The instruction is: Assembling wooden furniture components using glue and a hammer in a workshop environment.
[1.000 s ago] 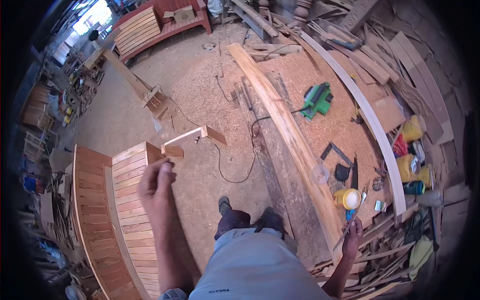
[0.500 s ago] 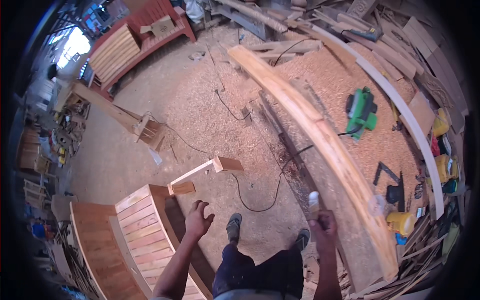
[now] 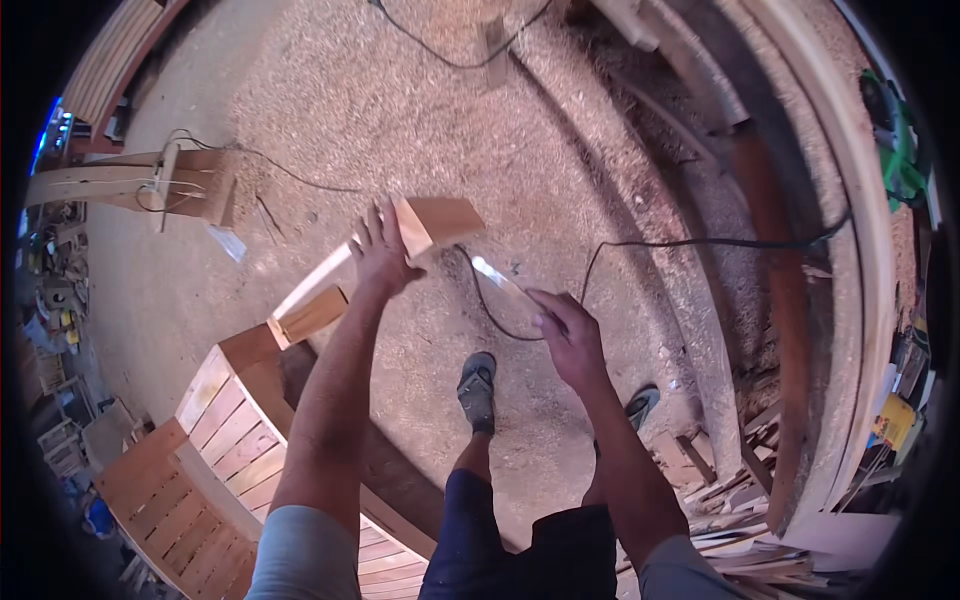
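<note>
My left hand (image 3: pixel 383 262) reaches forward with its fingers spread. It is at the pale wooden rail (image 3: pixel 318 276), right beside the wooden block (image 3: pixel 440 220) at the rail's far end; whether it presses on the wood I cannot tell. The rail joins a slatted wooden bench (image 3: pixel 232 432) at my lower left. In my right hand (image 3: pixel 572 343) is a slim flat tool (image 3: pixel 500 277) with a bright, shiny tip. The tip points up and left, toward the block but apart from it. The tool's exact kind does not show.
A black cable (image 3: pixel 690 243) loops over the shavings-strewn floor (image 3: pixel 330 120). Long curved timbers (image 3: pixel 850 330) lie to the right, with a green power tool (image 3: pixel 900 165) beyond them. Wood offcuts (image 3: pixel 720 480) lie at the lower right. A wooden beam (image 3: pixel 120 185) stretches across the left.
My view has shifted down and toward the block. My left hand has moved forward to the rail and block. My right hand has brought the slim tool leftward, nearer the block.
</note>
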{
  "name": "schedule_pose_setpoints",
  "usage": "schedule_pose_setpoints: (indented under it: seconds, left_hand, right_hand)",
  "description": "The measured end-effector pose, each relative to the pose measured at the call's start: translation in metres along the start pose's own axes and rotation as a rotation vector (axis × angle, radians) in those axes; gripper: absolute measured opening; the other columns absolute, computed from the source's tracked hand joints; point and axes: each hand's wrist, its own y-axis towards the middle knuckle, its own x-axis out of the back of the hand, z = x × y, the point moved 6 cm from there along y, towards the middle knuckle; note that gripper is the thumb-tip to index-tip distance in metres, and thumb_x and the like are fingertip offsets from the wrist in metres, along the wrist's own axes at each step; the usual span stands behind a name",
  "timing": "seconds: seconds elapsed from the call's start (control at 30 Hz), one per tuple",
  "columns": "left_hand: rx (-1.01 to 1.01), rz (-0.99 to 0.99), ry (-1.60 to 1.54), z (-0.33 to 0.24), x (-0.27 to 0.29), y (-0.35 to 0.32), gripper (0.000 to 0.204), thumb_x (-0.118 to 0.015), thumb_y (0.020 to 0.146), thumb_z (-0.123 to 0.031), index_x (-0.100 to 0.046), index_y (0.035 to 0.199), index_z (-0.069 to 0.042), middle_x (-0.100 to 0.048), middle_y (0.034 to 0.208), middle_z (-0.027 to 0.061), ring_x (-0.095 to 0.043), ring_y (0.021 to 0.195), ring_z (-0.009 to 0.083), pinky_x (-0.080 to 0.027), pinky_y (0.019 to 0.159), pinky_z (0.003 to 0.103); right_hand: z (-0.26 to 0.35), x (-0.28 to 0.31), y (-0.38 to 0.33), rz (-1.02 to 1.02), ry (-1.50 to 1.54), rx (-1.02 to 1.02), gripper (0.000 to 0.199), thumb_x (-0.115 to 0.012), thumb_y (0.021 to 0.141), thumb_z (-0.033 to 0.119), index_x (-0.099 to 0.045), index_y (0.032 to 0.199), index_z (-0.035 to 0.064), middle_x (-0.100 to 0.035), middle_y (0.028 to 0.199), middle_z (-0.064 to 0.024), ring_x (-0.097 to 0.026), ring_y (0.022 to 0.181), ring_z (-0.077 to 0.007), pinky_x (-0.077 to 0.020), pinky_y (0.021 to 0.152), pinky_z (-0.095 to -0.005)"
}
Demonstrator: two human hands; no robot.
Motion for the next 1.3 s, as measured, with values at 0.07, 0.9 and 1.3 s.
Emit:
schedule_pose_setpoints:
  seconds: [0.07,0.9,1.3]
  left_hand:
    - [-0.002,-0.052,-0.004,0.008,0.001,0.027,0.155,-0.103,0.069,-0.036,0.008,0.175,-0.022,-0.007,0.182,0.0218,-0.009,0.165,0.0528,-0.021,0.128,0.074]
    - [-0.015,0.027,-0.101,0.052,0.027,0.112,0.149,-0.099,0.072,-0.019,0.009,0.174,-0.029,-0.013,0.180,0.0195,-0.012,0.165,0.0504,-0.019,0.130,0.073]
    - [0.013,0.045,-0.099,0.048,0.030,0.106,0.147,-0.098,0.073,-0.017,0.009,0.174,-0.029,-0.009,0.181,0.0186,-0.009,0.166,0.0493,-0.017,0.132,0.071]
  right_hand:
    - [-0.014,-0.019,0.027,0.019,-0.159,0.098,0.043,-0.063,0.099,-0.002,-0.071,0.140,0.0093,-0.074,0.114,-0.0145,-0.073,0.096,-0.0276,-0.0573,0.086,-0.0359]
    - [-0.024,-0.184,0.147,-0.275,-0.585,0.257,0.059,-0.065,0.089,-0.004,-0.071,0.144,0.0179,-0.068,0.120,-0.0088,-0.067,0.109,-0.0311,-0.0568,0.099,-0.0431]
    - [-0.023,-0.177,0.147,-0.146,-0.563,0.102,0.052,-0.066,0.091,-0.003,-0.072,0.141,0.0119,-0.075,0.118,-0.0152,-0.070,0.109,-0.0367,-0.0576,0.099,-0.0448]
